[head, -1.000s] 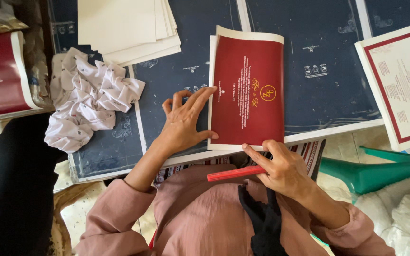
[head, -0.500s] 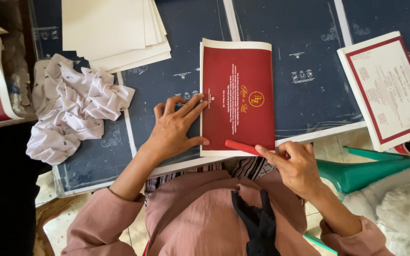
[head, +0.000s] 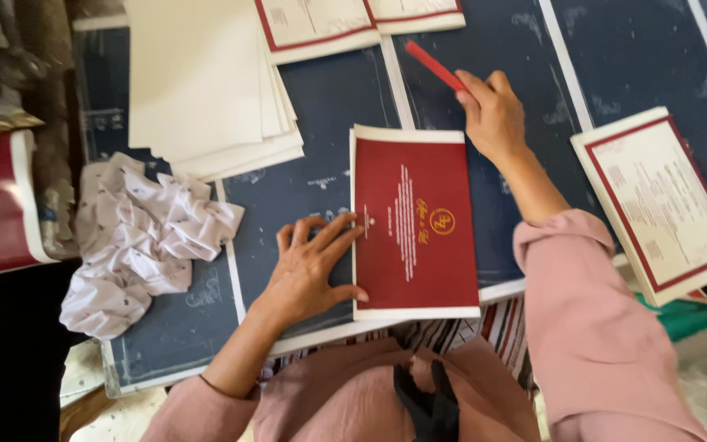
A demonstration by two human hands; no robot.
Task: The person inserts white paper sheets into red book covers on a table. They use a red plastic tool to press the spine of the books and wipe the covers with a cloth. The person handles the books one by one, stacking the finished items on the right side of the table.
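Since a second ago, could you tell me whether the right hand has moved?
Yes. The right hand, holding the red stick, went from the near edge of the red card to beyond its far edge, toward the cream cards.

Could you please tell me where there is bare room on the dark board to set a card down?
Free: between red card and bordered card stack, beyond the right hand. Crowded: blank sheets and crumpled cloth, left.

Work surface is covered in dark blue sheets (head: 329, 98) with white borders, laid side by side. Soft daylight, no harsh shadows. Pale speckled floor (head: 92, 372) peeks out at bottom left.
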